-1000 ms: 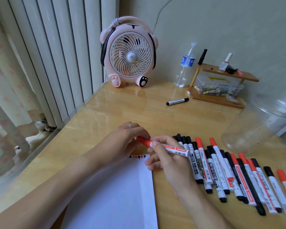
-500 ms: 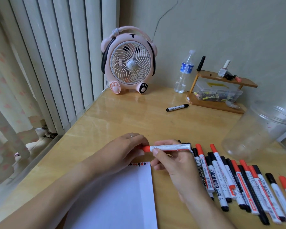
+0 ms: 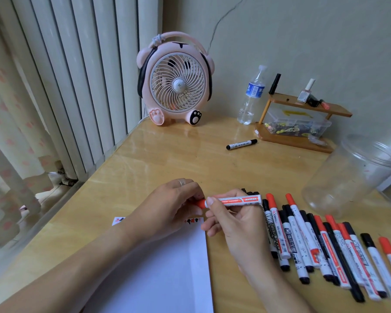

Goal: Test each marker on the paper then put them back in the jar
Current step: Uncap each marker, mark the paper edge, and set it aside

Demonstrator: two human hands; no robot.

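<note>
I see the red-capped white marker (image 3: 234, 201) now level; right hand (image 3: 237, 224) grips its barrel, left hand (image 3: 174, 205) pinches its cap, hiding the tip.

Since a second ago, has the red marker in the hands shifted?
Yes. The red marker has levelled out, its rear end lifted away from the row of markers, roughly horizontal.

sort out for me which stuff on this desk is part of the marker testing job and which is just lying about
Job:
red marker, in right hand; left hand on its cap
row of markers
paper
jar

Lying about:
fan
water bottle
wooden shelf
lone black marker, possibly job
</note>
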